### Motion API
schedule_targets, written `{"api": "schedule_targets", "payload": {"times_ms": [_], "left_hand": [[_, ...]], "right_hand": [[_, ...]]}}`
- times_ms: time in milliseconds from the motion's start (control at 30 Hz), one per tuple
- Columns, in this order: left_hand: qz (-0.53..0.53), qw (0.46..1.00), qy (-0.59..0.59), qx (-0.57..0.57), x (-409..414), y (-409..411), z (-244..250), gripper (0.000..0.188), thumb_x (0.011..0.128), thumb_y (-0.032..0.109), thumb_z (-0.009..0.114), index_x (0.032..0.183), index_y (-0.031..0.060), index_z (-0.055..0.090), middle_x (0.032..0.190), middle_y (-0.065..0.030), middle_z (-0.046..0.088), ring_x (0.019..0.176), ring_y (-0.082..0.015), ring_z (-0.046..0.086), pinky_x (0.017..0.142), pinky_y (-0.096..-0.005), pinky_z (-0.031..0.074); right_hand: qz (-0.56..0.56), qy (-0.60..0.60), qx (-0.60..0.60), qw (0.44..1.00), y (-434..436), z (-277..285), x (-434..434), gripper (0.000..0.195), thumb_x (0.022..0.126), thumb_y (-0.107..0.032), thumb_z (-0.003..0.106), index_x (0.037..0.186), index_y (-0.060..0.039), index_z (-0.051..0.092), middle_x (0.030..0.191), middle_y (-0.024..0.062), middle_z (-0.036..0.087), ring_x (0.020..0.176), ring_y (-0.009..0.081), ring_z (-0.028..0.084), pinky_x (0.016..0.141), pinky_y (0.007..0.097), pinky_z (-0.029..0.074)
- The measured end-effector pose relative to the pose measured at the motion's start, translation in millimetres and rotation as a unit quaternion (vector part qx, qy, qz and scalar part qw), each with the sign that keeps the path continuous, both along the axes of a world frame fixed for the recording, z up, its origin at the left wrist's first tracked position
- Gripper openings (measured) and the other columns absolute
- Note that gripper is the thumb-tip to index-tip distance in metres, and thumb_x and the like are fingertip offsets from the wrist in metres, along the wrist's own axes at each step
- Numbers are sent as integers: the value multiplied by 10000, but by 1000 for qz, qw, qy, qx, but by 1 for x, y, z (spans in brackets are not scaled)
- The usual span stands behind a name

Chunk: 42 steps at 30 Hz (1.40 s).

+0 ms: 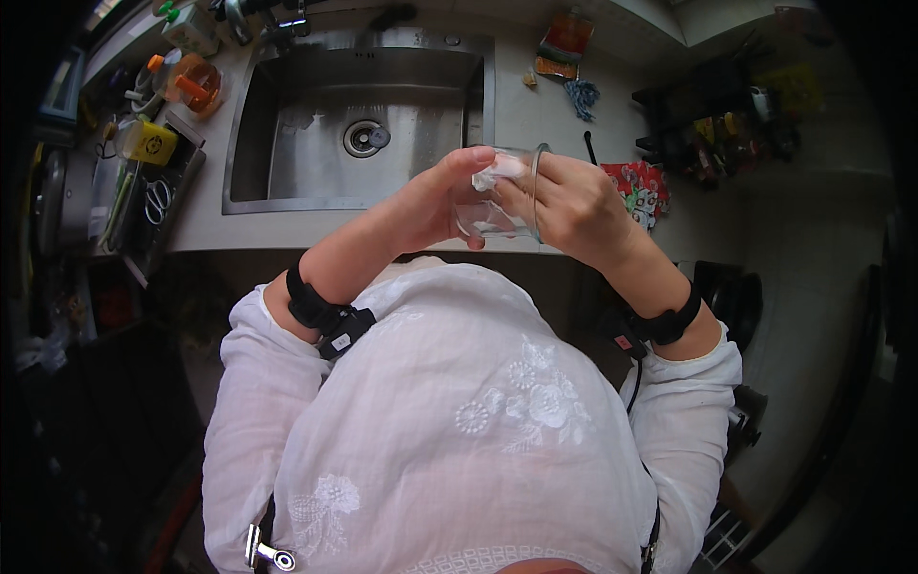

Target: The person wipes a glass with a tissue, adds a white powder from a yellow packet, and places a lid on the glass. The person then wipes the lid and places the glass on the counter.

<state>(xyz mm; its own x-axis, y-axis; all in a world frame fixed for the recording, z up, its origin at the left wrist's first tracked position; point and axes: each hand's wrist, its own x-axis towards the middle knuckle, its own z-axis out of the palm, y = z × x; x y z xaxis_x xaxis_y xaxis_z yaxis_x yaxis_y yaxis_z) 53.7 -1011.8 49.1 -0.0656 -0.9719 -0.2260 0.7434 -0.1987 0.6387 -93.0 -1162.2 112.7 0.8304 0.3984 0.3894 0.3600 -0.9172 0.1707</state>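
Observation:
A clear glass jar lies tilted on its side in the air, over the counter's front edge near the sink's right corner. My left hand grips its base end, with the thumb along the upper side and a fingertip showing underneath. From the right, my right hand reaches through the jar's open mouth, its fingers inside the glass. Those fingers press a crumpled white tissue or cloth against the inner wall. The glass partly blurs the fingertips.
Behind the jar is a stainless steel sink with a drain strainer and a faucet. Left stand an orange liquid bottle and scissors. Right lie a blue cord bundle, an orange pouch and red patterned packaging.

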Motion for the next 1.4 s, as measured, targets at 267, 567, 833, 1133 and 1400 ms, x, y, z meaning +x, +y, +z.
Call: {"api": "schedule_targets", "payload": {"times_ms": [267, 567, 833, 1133, 1400], "left_hand": [[12, 980, -198, -25, 15, -3, -1, 757, 816, 571, 717, 1317, 54, 485, 1115, -101, 612, 981, -139, 622, 680, -284, 552], [23, 922, -378, -77, 27, -18, -8, 855, 738, 611, 752, 1325, 41, 500, 1128, -116, 604, 1041, -176, 602, 841, -281, 501], [59, 969, 166, -174, 54, -6, -27, 793, 859, 661, 521, 1338, 31, 570, 1209, -219, 616, 907, -221, 631, 584, -303, 535], [-42, 897, 378, -226, 51, -9, -38, 920, 738, 682, 714, 1314, -5, 509, 1261, -220, 538, 1054, -315, 606, 729, -356, 599], [-60, 931, 211, -292, 49, -4, 16, 963, 787, 628, 609, 1374, -111, 417, 1135, -292, 597, 906, -376, 696, 634, -363, 556]], "right_hand": [[-116, 187, 459, 861, 16, -23, 2, 176, 832, -13, 724, 992, -64, 671, 840, 70, 692, 802, 224, 691, 686, 356, 559], [-75, 198, 928, 308, 31, -46, -4, 162, 930, 10, 646, 1083, -42, 633, 1036, 32, 677, 862, 83, 629, 661, 211, 484], [-52, -80, 909, 405, -40, -18, -72, 377, 884, 44, 591, 1239, -80, 616, 1202, 131, 660, 797, 145, 589, 595, 240, 449], [-164, -86, 920, 345, -18, -61, -88, 374, 833, 65, 582, 1167, -98, 620, 1170, 91, 648, 727, 174, 506, 587, 264, 420], [-188, -82, 920, 334, -5, -74, -91, 315, 869, 91, 535, 1146, -44, 598, 1115, 126, 669, 767, 135, 574, 595, 263, 449]]}}
